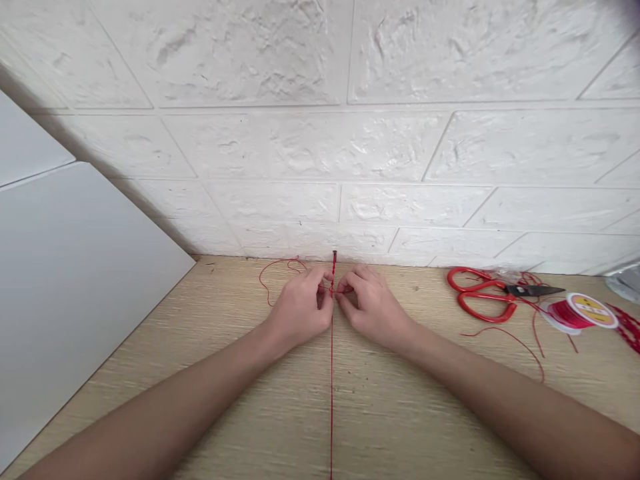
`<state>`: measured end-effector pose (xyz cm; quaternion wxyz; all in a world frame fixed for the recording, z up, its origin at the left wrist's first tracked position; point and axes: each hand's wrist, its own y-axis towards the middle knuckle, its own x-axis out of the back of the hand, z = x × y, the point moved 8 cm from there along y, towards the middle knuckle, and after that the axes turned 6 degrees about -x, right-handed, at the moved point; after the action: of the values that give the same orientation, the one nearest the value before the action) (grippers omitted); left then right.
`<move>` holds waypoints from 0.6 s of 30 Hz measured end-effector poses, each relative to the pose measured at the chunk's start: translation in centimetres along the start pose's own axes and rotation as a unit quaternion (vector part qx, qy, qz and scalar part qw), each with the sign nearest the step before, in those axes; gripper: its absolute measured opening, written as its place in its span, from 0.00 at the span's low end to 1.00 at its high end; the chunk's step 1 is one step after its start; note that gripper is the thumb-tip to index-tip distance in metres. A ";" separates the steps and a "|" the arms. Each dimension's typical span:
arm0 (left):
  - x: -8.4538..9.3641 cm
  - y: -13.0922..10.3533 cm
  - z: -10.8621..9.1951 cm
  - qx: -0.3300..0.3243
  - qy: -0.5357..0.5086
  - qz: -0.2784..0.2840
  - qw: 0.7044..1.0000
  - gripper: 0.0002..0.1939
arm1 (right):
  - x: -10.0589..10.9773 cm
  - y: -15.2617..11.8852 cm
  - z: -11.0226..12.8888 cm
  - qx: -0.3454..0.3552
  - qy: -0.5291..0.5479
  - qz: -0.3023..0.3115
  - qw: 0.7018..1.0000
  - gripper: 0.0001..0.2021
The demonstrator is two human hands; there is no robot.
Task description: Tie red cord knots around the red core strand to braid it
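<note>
A red cord (331, 387) runs straight from a small dark peg (335, 253) at the foot of the wall down past the bottom of the view. Near the peg its upper part looks knotted or twisted. My left hand (304, 303) is at the left of this cord, fingers pinched on a thin red strand. From that hand a loose red tail (261, 277) curls out over the tabletop. Across the cord, my right hand (367, 303) pinches another short red strand between thumb and fingertips. Both hands are close to the knotted part, and the fingers partly hide it.
Red-handled scissors (487, 297) lie at the right, beside a spool of red cord (575, 313) and loose cord offcuts (520, 340). Clear plastic (625, 283) sits at the far right. White panels (85, 267) stand at the left; a white brick-pattern wall (320, 147) rises behind.
</note>
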<state>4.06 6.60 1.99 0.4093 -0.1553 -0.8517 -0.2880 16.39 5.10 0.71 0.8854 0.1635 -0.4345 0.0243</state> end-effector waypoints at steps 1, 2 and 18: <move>0.2 0.0 -0.1 -0.004 0.008 -0.010 1.000 0.11 | 0.0 0.0 0.0 0.001 0.002 0.000 1.000 0.02; 0.3 0.0 -0.1 -0.006 0.016 -0.019 1.000 0.09 | 0.1 0.0 0.1 0.003 0.004 0.000 1.000 0.01; 0.8 0.2 -0.1 -0.020 0.039 -0.042 0.998 0.05 | 0.6 0.2 0.3 0.008 0.037 -0.007 0.999 0.06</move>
<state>3.71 6.75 2.79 0.4263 -0.1159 -0.8351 -0.3278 16.42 5.16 1.41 0.8999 0.1725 -0.3997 0.0272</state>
